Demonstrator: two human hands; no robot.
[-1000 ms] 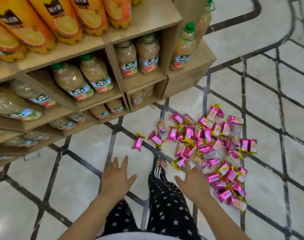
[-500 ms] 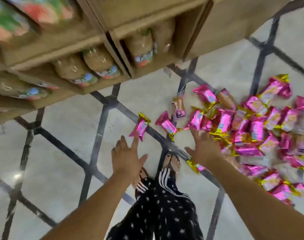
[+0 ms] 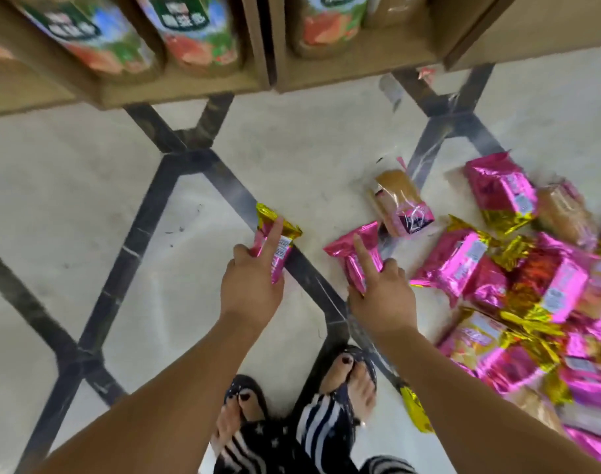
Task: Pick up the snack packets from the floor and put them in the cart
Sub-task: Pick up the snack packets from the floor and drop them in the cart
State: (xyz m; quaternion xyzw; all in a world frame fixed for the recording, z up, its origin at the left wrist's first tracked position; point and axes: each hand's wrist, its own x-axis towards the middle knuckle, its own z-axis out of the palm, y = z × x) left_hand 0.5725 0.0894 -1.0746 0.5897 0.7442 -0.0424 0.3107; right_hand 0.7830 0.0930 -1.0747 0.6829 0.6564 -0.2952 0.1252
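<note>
L hand point(image 3: 252, 289) pinches a pink-gold snack pkt point(image 3: 285, 245), index finger straight along it; R hand point(image 3: 383, 295) likewise holds a shiny pink pkt point(image 3: 340, 246).

Pale floor point(image 3: 70, 206), dark inlaid lines point(image 3: 140, 230), pink-gold snack packets point(image 3: 545, 285) heaped at right

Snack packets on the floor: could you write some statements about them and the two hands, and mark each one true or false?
1. The left hand pinches a pink packet with gold ends. True.
2. The right hand holds nothing. False: it grips a second packet.
3. Most packets lie in a heap on the person's right. True.
4. A cart stands beside the heap. False: no cart is in view.
5. The wooden shelf above the floor holds bottles. True.
</note>
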